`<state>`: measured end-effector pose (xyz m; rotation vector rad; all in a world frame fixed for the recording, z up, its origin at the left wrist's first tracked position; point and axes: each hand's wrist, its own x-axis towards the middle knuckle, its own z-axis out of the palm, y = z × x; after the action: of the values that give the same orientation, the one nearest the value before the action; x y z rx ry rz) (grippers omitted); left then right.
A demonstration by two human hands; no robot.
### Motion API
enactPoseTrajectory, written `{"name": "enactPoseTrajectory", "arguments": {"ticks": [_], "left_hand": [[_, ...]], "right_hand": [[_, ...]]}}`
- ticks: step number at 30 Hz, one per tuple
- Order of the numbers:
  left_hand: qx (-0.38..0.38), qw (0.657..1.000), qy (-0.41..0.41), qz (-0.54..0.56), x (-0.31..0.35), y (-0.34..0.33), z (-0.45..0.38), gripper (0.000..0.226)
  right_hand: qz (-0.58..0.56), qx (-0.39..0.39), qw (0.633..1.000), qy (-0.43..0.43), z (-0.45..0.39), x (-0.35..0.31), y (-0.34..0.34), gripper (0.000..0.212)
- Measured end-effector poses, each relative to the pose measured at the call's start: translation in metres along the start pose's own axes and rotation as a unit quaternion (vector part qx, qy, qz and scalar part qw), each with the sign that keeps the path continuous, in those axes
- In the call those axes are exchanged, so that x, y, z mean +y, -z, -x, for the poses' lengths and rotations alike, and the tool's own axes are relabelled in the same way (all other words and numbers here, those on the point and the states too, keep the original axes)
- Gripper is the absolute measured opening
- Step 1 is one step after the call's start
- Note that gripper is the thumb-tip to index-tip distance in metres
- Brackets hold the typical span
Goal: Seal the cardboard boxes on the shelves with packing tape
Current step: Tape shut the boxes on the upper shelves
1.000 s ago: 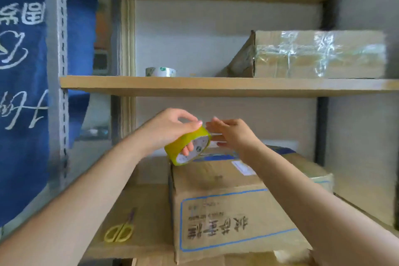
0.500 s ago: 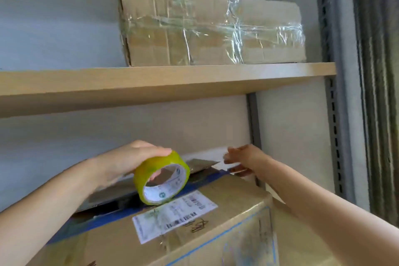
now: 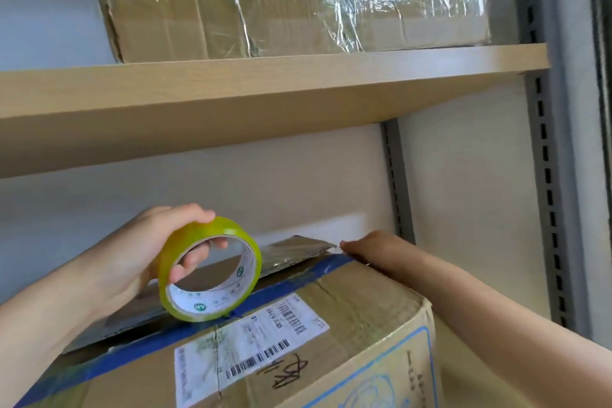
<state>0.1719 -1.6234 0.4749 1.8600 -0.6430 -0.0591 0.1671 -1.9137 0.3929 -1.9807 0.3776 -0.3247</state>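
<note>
Yellow tape roll point(image 3: 212, 270) gripped by left hand point(image 3: 139, 255) | right hand point(image 3: 374, 250) fingers hidden behind box point(image 3: 298, 341), grip unclear

tape roll point(image 3: 212, 270): translucent yellow-green, white inner core with small green round marks
lower box point(image 3: 347, 311): brown cardboard, dark blue band across top, light blue outlines on side, black handwriting
label point(image 3: 251, 338): white, black barcodes
upper box point(image 3: 281, 3): brown, glossy clear wrap
shelf point(image 3: 265, 86): pale wood grain
upright point(image 3: 543, 142): grey, dark slots

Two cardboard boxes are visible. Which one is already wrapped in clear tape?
The upper box, on the shelf board: shiny clear tape crosses its front. The lower box, between both hands, shows blue tape and a shipping label instead.
</note>
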Motion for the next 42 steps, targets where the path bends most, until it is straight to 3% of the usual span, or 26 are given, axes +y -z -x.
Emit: {"name": "enactPoseTrajectory", "arguments": {"ticks": [4, 7, 11, 15, 19, 21, 23, 25, 27, 30, 33, 35, 37, 39, 41, 42], "left_hand": [[-0.027, 0.999, -0.037, 0.02, 0.003, 0.007, 0.003, 0.031], [-0.007, 1.0, -0.017, -0.006, -0.001, 0.007, -0.001, 0.04], [0.03, 0.997, 0.01, -0.065, -0.004, 0.003, -0.006, 0.039], [0.031, 0.989, -0.002, -0.142, 0.0, 0.0, -0.011, 0.035], [-0.002, 0.988, 0.03, -0.149, -0.002, 0.002, -0.01, 0.033], [-0.004, 0.992, 0.048, -0.119, -0.004, 0.006, -0.008, 0.037], [0.0, 0.994, 0.063, -0.084, -0.008, 0.009, -0.007, 0.045], [-0.012, 0.996, 0.069, -0.052, -0.014, 0.007, -0.005, 0.048], [-0.039, 0.996, 0.058, -0.047, -0.016, 0.003, -0.005, 0.05], [-0.05, 0.988, 0.017, -0.143, -0.01, 0.016, -0.008, 0.05], [0.0, 0.929, -0.013, -0.371, 0.002, 0.076, -0.002, 0.055], [0.036, 0.875, 0.02, -0.482, 0.0, 0.13, 0.019, 0.066], [0.062, 0.821, 0.054, -0.564, -0.012, 0.172, 0.047, 0.082], [0.068, 0.783, 0.072, -0.614, -0.03, 0.188, 0.069, 0.083], [0.064, 0.756, 0.081, -0.646, -0.054, 0.187, 0.08, 0.073], [0.057, 0.754, 0.084, -0.649, -0.068, 0.185, 0.083, 0.071]], "right_hand": [[-0.049, -0.004, 0.999, -0.005, -0.006, 0.002, 0.002, 0.029], [0.01, -0.001, 1.0, 0.01, -0.008, 0.003, -0.001, 0.034], [0.109, -0.066, 0.992, 0.005, -0.004, 0.003, -0.001, 0.036], [0.253, -0.076, 0.964, 0.021, -0.01, 0.005, -0.003, 0.051], [0.305, -0.055, 0.951, 0.022, 0.002, -0.004, 0.008, 0.049], [0.366, 0.022, 0.927, 0.083, -0.003, -0.017, 0.014, 0.055], [0.343, 0.043, 0.925, 0.16, -0.006, -0.036, 0.008, 0.054], [0.311, -0.057, 0.929, 0.192, -0.002, -0.05, -0.01, 0.056], [0.344, -0.174, 0.905, 0.18, 0.004, -0.05, -0.033, 0.058], [0.432, -0.208, 0.86, 0.174, 0.007, -0.045, -0.043, 0.056], [0.48, -0.2, 0.834, 0.184, 0.012, -0.049, -0.045, 0.053], [0.493, -0.204, 0.827, 0.179, 0.013, -0.051, -0.047, 0.055], [0.513, -0.206, 0.819, 0.157, 0.008, -0.051, -0.047, 0.067], [0.559, -0.191, 0.794, 0.142, 0.003, -0.052, -0.05, 0.085], [0.593, -0.145, 0.781, 0.132, 0.003, -0.053, -0.06, 0.065], [0.578, -0.116, 0.796, 0.138, 0.005, -0.054, -0.065, 0.055]]}}
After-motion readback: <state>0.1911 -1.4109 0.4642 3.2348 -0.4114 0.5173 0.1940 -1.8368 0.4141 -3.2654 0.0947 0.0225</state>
